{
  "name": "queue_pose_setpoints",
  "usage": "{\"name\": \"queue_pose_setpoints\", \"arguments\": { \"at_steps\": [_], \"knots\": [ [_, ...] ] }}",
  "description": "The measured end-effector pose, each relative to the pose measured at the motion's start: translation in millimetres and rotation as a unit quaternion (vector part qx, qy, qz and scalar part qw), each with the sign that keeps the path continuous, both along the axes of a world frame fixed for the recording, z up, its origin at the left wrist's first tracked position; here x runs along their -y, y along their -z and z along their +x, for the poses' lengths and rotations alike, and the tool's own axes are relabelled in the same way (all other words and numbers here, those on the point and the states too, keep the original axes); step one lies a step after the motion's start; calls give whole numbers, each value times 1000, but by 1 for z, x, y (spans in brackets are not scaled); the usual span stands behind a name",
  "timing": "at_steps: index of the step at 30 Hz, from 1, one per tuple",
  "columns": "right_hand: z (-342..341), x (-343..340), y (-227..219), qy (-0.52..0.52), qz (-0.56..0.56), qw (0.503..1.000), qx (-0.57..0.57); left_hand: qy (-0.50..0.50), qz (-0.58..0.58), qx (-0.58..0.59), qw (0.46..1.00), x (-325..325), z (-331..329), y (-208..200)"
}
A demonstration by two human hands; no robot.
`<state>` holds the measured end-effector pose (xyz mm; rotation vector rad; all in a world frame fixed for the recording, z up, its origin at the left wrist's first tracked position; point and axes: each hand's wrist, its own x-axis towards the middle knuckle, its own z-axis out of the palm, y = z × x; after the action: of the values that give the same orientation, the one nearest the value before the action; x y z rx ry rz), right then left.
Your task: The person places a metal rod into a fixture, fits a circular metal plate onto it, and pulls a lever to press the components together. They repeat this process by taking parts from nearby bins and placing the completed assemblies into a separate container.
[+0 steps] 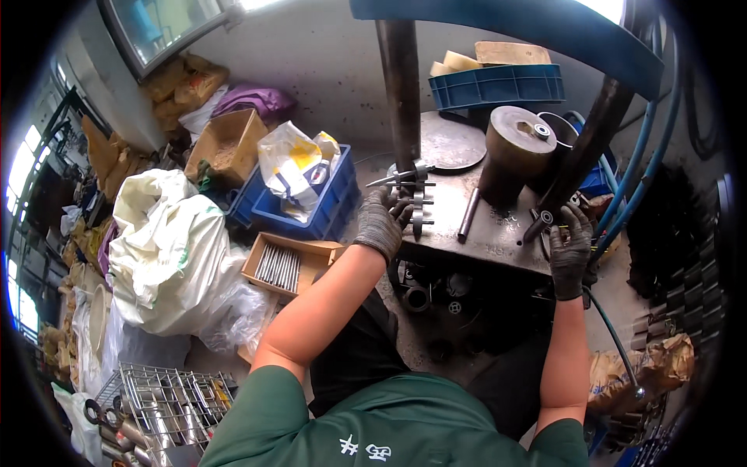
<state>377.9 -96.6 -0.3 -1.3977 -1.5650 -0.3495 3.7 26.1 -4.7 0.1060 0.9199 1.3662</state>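
Observation:
My left hand point(379, 223), in a grey glove, is at the left edge of the press table point(498, 247). Its fingers curl at a pointed metal shaft point(387, 179) that lies tilted; the grip is partly hidden. Beside it stand several short shafts with round flanges point(421, 204). My right hand point(570, 253), gloved too, is raised at the table's right edge, fingers apart. Close to its thumb lies a dark metal cylinder with a ringed end point(535, 229). Between the hands, a slim metal tube point(469, 215) rests on the table.
A heavy tapered metal block point(513, 159) stands behind the tube, between press columns point(399, 86). Blue hoses point(640, 179) hang at the right. To my left are a cardboard box of metal pins point(278, 266), a blue crate point(342, 183), white sacks point(159, 249) and a wire basket point(175, 397).

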Motion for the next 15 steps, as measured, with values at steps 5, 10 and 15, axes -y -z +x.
{"name": "queue_pose_setpoints", "arguments": {
  "at_steps": [5, 10, 15],
  "knots": [
    [3, -6, 15, 1, -95, 992, -80, -15, 34, 139, 990, -28, 31, 15],
    [0, -19, 28, 3, -100, 990, -100, -2, 73, 247, 966, -54, 21, 25],
    [-7, -17, 20, -4, -93, 990, -106, -6, 59, 277, 959, -58, 29, 9]
  ]
}}
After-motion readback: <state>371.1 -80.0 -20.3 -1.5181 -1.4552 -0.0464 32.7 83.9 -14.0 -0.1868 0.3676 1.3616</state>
